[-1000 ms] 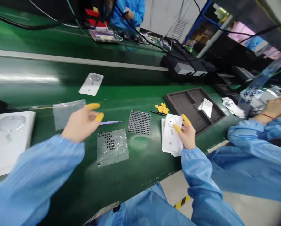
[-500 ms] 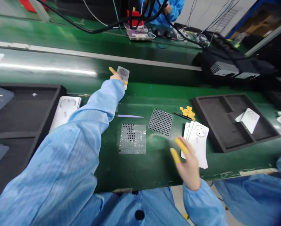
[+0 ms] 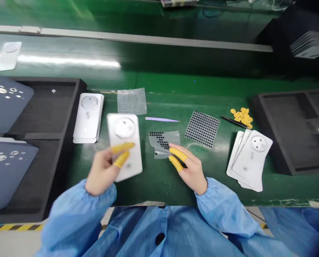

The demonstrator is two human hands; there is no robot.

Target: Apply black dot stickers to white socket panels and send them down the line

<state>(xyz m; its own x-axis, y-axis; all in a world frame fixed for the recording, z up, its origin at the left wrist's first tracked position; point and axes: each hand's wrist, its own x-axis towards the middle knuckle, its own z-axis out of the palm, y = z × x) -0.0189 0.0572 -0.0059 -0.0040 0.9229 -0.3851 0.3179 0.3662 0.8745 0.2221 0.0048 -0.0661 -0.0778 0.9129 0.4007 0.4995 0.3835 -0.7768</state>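
A white phone-shaped panel (image 3: 125,125) with a round camera area is held by my left hand (image 3: 108,164), its yellow-covered fingers lying on the lower half. My right hand (image 3: 186,164), also with yellow finger covers, pinches the lower right of a clear sheet (image 3: 172,137) with rows of black dots; the sheet is creased. To the right of it lies a sheet full of black dots (image 3: 202,128). Purple tweezers (image 3: 162,119) lie above the clear sheet. Another clear sheet (image 3: 132,101) is behind the held panel.
White panels are stacked at left (image 3: 87,119) and fanned at right (image 3: 252,160). Yellow finger covers (image 3: 242,117) lie beside black tweezers (image 3: 233,121). Black trays stand at left (image 3: 52,134) and right (image 3: 285,142). One white panel (image 3: 9,56) lies at the far upper left.
My left hand has come back from the far strip with the white panel. My right hand has moved left onto the dotted clear sheet and closed on it. The view has tilted down.
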